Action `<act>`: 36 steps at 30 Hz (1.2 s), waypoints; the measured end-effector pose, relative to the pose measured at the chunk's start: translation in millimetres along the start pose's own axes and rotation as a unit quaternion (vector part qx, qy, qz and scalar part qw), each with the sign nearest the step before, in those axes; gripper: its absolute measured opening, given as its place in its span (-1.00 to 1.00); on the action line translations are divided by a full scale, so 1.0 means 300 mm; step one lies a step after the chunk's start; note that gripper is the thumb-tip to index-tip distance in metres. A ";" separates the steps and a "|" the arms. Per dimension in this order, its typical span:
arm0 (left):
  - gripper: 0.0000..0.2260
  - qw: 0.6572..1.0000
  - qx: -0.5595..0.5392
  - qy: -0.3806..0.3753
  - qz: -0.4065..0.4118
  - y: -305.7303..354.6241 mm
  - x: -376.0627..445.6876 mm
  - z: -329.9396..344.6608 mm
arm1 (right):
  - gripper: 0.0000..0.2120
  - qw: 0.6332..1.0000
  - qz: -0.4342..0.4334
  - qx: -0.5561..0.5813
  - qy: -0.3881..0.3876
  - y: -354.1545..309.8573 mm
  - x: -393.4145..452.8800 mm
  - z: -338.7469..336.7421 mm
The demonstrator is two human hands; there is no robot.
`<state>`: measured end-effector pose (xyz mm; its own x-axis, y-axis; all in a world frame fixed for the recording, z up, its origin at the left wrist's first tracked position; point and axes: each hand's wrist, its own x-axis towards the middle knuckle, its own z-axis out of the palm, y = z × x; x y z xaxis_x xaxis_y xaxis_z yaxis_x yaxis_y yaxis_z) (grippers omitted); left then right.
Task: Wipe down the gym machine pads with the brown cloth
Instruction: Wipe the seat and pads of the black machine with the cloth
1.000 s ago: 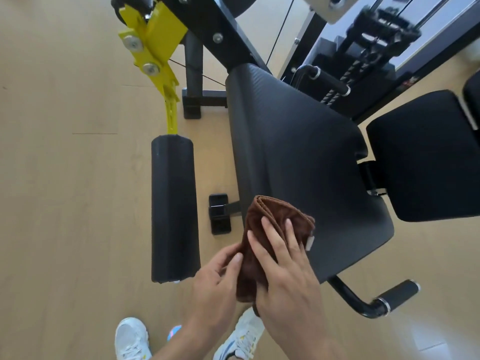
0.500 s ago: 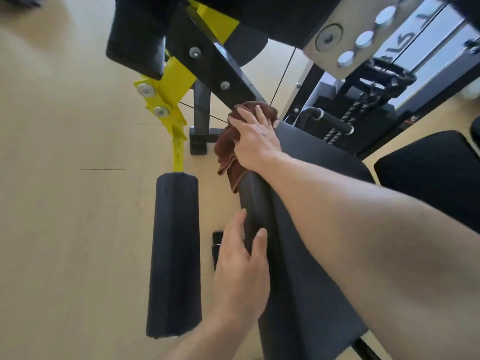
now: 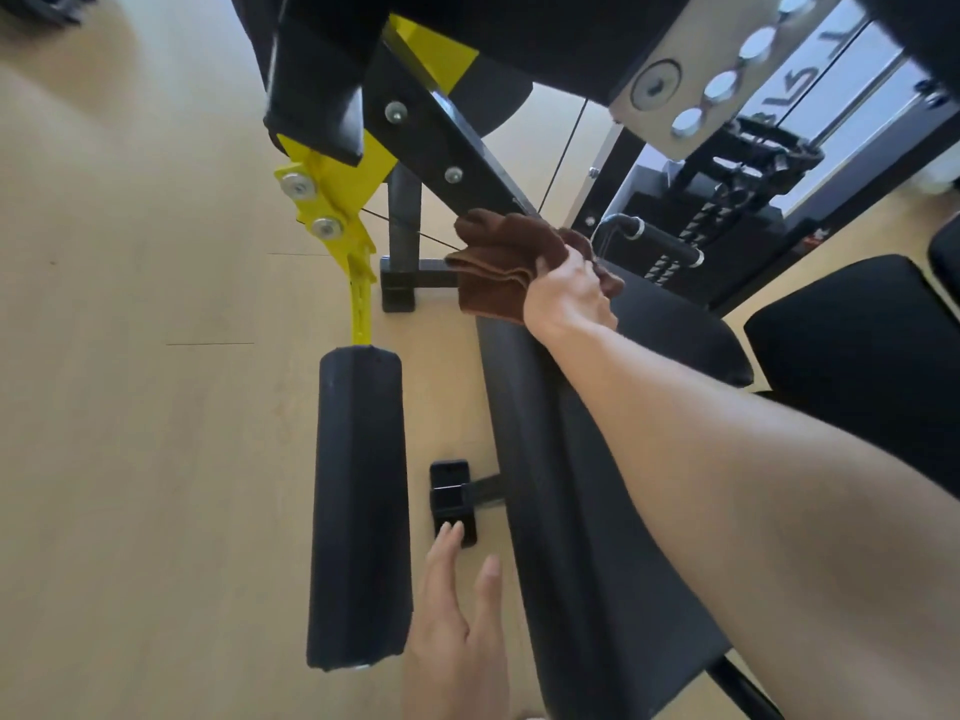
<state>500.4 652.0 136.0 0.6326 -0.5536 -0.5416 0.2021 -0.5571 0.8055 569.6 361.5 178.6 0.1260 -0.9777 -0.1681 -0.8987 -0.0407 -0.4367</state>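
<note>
Your right hand clamps the bunched brown cloth at the far top edge of the long black seat pad; your left hand, open and empty, hovers beside the near edge, so a wiping pass along the pad looks due next

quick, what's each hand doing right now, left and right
Left hand: open, fingers spread, holding nothing, beside the seat pad.
Right hand: closed on the brown cloth, at the far end of the seat pad.
</note>
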 end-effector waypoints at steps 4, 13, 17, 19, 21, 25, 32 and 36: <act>-0.75 0.999 0.016 0.010 -0.034 -0.123 0.018 -0.057 | -0.39 0.993 0.025 -0.102 -0.054 0.038 -0.044 -0.046; -0.60 0.999 0.000 -0.038 0.010 -0.009 0.098 -0.110 | 0.04 0.985 -0.074 -0.141 -0.071 -0.104 0.071 0.063; -0.53 0.997 -0.005 -0.048 0.053 0.107 0.144 -0.137 | -0.28 0.954 -0.243 -0.166 -0.064 -0.085 0.081 0.067; -0.54 0.997 -0.011 -0.058 0.057 0.116 0.133 -0.129 | -0.42 0.944 -0.275 -0.175 -0.059 -0.076 0.042 0.066; -0.54 0.996 -0.014 -0.073 0.045 0.095 0.105 -0.115 | -0.54 0.930 -0.300 -0.203 -0.058 -0.055 -0.026 0.064; -0.53 0.995 -0.006 -0.093 0.037 0.064 0.046 -0.101 | -0.63 0.915 -0.320 -0.244 -0.037 0.062 -0.242 0.043; -0.61 0.995 0.003 -0.099 -0.001 0.088 -0.125 -0.241 | -0.74 0.928 -0.279 -0.243 -0.053 0.384 -0.794 -0.069; -0.63 0.989 0.048 -0.128 -0.059 0.081 -0.331 -0.369 | -0.70 0.928 -0.226 -0.265 -0.131 0.475 -1.028 -0.134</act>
<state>525.2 762.1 236.0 0.3960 -0.6136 -0.6831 0.1827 -0.6764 0.7135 386.0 648.8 203.7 0.5761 -0.7548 -0.3136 -0.8005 -0.5985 -0.0301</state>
